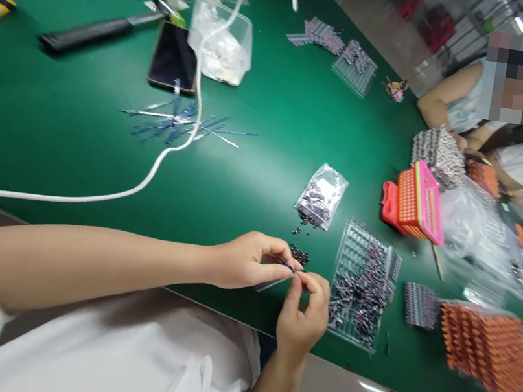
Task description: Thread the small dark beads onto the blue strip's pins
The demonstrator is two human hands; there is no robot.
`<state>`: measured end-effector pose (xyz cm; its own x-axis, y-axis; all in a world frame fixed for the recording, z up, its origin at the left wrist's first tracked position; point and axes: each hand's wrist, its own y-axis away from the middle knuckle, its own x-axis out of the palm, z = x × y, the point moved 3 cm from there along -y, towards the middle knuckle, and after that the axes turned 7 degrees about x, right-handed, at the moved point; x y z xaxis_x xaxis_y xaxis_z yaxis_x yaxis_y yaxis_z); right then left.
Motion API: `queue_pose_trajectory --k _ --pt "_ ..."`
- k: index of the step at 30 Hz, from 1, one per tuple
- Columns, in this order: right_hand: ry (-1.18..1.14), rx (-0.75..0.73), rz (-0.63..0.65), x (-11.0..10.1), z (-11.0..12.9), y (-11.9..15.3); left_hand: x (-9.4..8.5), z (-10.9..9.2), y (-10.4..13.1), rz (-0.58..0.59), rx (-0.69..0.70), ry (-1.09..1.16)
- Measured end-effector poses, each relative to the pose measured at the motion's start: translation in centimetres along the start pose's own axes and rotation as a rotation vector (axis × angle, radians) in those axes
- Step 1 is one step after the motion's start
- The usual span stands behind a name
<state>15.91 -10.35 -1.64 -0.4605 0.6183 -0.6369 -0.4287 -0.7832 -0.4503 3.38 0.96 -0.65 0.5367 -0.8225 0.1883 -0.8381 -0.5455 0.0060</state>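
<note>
Together, left hand (244, 260) and right hand (303, 315) pinch one dark piece (289, 266).

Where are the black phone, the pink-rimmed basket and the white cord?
Phone (176, 59): head view, on its dark screen.
Basket (407, 201): head view, on its orange side wall.
Cord (152, 171): head view, on its curved stretch.

Green table (271, 132): tray (360, 286) placed near front edge; bag (322, 195) laid beyond; phone (175, 57) set toward far-left corner.
</note>
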Motion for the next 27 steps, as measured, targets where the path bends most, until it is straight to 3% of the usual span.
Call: queue_pose_trajectory --k 9,19,27 --pt "0.035 0.0 -0.124 0.2 -0.1 0.6 0.5 1.2 0.3 -0.009 -0.012 0.039" --pt "0.023 -0.028 -0.135 0.0 -0.3 0.9 0.7 1.1 0.5 -0.005 0.045 0.085" --pt "0.107 -0.066 -0.222 -0.3 -0.1 1.3 0.8 0.8 0.7 0.018 0.073 0.065"
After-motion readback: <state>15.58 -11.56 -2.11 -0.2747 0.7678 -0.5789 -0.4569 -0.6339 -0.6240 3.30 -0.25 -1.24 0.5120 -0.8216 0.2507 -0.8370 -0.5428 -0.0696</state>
